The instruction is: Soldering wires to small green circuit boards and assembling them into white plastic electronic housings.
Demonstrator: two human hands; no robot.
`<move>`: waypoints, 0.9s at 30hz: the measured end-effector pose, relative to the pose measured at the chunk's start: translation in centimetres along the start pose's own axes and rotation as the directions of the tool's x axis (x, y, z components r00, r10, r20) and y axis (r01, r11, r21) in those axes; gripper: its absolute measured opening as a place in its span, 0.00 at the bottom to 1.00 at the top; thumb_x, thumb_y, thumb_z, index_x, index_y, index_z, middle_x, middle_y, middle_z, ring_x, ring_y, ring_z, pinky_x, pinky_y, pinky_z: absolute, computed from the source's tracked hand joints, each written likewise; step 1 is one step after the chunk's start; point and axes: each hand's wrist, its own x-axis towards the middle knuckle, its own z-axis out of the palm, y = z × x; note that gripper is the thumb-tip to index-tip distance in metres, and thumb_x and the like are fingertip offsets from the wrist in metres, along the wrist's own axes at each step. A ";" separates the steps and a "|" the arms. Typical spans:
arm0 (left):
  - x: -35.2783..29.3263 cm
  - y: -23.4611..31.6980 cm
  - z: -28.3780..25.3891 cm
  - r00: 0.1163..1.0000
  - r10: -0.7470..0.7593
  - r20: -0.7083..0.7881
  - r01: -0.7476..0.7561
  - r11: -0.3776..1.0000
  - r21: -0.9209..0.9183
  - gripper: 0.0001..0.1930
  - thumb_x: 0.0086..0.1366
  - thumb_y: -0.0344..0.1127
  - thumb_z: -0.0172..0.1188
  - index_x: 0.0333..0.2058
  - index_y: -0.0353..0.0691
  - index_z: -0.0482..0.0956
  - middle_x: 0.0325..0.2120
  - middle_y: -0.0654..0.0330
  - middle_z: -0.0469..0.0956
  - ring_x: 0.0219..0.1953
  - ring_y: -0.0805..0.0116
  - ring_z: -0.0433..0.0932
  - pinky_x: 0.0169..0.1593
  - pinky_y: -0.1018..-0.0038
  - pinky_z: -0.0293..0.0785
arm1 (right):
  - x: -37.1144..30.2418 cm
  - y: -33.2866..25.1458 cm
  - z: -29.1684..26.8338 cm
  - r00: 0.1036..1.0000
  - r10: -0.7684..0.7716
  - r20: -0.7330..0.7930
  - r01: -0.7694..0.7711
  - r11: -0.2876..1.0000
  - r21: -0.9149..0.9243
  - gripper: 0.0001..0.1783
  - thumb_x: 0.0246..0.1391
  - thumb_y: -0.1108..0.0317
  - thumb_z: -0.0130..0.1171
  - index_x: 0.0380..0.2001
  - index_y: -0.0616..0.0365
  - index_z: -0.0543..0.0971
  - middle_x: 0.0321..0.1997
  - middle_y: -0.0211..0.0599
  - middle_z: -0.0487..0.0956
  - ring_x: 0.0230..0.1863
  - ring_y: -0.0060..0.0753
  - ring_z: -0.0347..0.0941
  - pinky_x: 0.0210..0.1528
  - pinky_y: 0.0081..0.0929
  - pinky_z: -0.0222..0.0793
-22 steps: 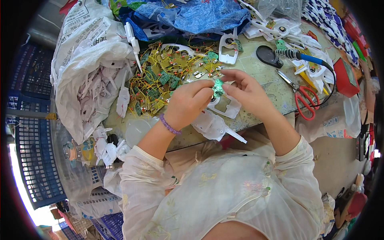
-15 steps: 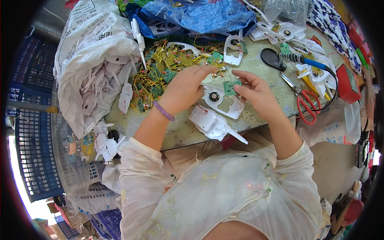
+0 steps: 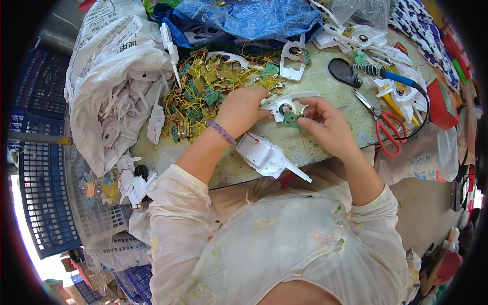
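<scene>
My right hand pinches a small green circuit board between thumb and fingers. Just behind the board is a white plastic housing with an open loop and a round dark part in it. My left hand, a purple bead bracelet at its wrist, closes its thumb and fingers on the housing's left end. Nearer me on the table lies another white plastic shell with a narrow tail. Beyond my left hand spreads a heap of green circuit boards with yellow wires.
A white woven sack of white plastic parts stands at the left, a blue bag at the back. On the right are red-handled scissors, a blue-handled soldering iron, a black round dish and a red box. Another housing lies behind my hands.
The housing has turned and moved away from me, its left end now in my left hand. My right hand has brought the circuit board slightly lower, in front of it.
</scene>
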 end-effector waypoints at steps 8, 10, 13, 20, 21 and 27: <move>-1.5 0.6 -0.2 0.937 0.138 -0.322 -0.150 0.989 -0.012 0.13 0.53 0.39 0.67 0.33 0.38 0.79 0.27 0.57 0.77 0.30 0.56 0.77 0.34 0.64 0.72 | -0.3 1.3 -0.2 0.996 -0.082 0.045 0.093 0.932 -0.350 0.10 0.49 0.74 0.63 0.37 0.63 0.77 0.35 0.33 0.76 0.34 0.24 0.72 0.36 0.23 0.69; -3.8 1.9 -2.1 0.949 0.036 -0.313 -0.030 0.999 0.024 0.12 0.54 0.39 0.66 0.32 0.38 0.78 0.25 0.56 0.76 0.27 0.58 0.75 0.31 0.66 0.71 | -0.5 1.4 -0.2 0.977 -0.209 0.041 0.202 0.846 -0.494 0.10 0.49 0.73 0.63 0.35 0.63 0.77 0.35 0.35 0.76 0.33 0.28 0.73 0.36 0.25 0.69; -7.4 3.1 -2.6 0.953 -0.086 -0.289 0.099 0.995 0.032 0.12 0.55 0.41 0.65 0.21 0.38 0.77 0.20 0.58 0.73 0.23 0.58 0.73 0.27 0.66 0.68 | -0.5 1.4 0.1 0.953 -0.298 0.048 0.273 0.782 -0.561 0.08 0.48 0.73 0.63 0.33 0.63 0.77 0.34 0.39 0.75 0.33 0.35 0.72 0.34 0.28 0.68; -8.9 4.1 2.0 0.845 -0.329 -0.421 0.331 0.941 -0.071 0.15 0.52 0.47 0.67 0.21 0.40 0.81 0.20 0.60 0.73 0.24 0.58 0.74 0.27 0.66 0.68 | -1.3 0.7 0.8 0.936 -0.349 -0.049 0.270 0.799 -0.538 0.08 0.47 0.71 0.62 0.31 0.61 0.77 0.33 0.41 0.75 0.35 0.45 0.72 0.35 0.36 0.68; -8.8 4.3 2.1 0.834 -0.345 -0.430 0.337 0.936 -0.098 0.13 0.52 0.44 0.67 0.24 0.39 0.82 0.21 0.59 0.74 0.23 0.61 0.74 0.27 0.69 0.67 | -1.5 0.6 0.9 0.900 -0.433 -0.057 0.315 0.734 -0.602 0.08 0.47 0.71 0.62 0.30 0.61 0.76 0.31 0.41 0.75 0.34 0.45 0.72 0.34 0.36 0.68; -8.8 3.7 2.9 0.862 -0.376 -0.339 0.257 0.902 -0.346 0.07 0.55 0.34 0.65 0.30 0.36 0.82 0.26 0.60 0.77 0.26 0.70 0.73 0.30 0.75 0.68 | -6.5 -2.3 2.0 0.957 -0.004 0.289 0.169 0.819 -0.548 0.12 0.49 0.60 0.63 0.27 0.58 0.76 0.23 0.41 0.74 0.27 0.48 0.72 0.29 0.40 0.67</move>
